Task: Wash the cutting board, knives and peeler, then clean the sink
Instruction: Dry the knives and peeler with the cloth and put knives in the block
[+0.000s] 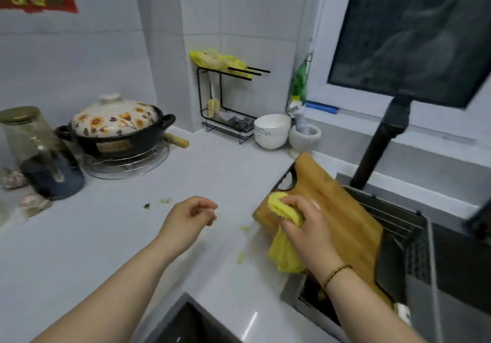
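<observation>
Counter: white countertop (225,161) running into a tiled corner, with a dark window at the far right.
Sink: dark sink (465,263) set into the counter's right end, with a black faucet (377,146) rising behind it.
Cutting board: wooden cutting board (332,209) lying tilted across the sink's left rim. Its handle hole points to the far left, and its near end reaches over the basin.
Right hand: right hand (308,225) comes in from the lower right, palm down on the board's left edge. Its fingers are curled round a bunched yellow cloth (284,257), which hangs below the palm. A thin bracelet (336,272) sits on the wrist.
Left hand: left hand (191,217) hovers over the middle of the counter, forearm stretched forward. The fingers are loosely curled toward the thumb, and nothing can be seen in them.
Knife: dark broad blade (390,263) lying in the sink just beside the board's right edge; too blurred to tell more.
Scraps: green bits (164,200) on the counter near the left hand.
Far edge: flowered clay pot (117,130) at the left. White bowls (271,131) and a black wire rack (225,98) stand in the corner.
</observation>
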{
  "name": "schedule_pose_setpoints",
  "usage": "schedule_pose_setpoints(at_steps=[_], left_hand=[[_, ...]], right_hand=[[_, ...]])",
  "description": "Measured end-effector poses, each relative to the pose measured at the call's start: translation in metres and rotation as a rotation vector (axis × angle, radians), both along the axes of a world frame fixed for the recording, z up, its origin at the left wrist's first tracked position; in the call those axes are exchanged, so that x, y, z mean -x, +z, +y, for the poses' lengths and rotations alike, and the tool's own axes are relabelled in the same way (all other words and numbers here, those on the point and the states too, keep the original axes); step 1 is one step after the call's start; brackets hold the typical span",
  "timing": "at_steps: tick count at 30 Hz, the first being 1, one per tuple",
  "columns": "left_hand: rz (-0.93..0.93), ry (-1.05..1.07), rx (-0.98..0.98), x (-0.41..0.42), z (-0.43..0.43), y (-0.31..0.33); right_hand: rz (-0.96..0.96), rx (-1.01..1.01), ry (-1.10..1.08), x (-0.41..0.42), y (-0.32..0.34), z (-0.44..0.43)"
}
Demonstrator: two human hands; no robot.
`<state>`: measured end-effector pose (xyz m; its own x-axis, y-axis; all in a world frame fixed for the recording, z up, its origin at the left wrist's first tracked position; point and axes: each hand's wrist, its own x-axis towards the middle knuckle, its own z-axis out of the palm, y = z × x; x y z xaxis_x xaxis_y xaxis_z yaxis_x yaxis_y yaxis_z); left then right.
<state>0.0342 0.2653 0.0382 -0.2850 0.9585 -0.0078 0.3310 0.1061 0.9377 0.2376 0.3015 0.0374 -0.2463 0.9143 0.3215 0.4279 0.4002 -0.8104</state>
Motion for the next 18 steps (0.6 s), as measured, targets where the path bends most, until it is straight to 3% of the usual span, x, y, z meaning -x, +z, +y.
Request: schedule_pose_setpoints(at_steps=[13,18], left_hand=[[0.134,-0.549,0.189,-0.233,0.03,-0.044],[0.413,-0.723,0.355,-0.295,0.03,-0.081]], right_hand=[[-0.119,0.07,-0.53,-0.23,-0.026,-0.026],[-0.158,0.199,-0.596,-0.275,-0.054,-0.033]])
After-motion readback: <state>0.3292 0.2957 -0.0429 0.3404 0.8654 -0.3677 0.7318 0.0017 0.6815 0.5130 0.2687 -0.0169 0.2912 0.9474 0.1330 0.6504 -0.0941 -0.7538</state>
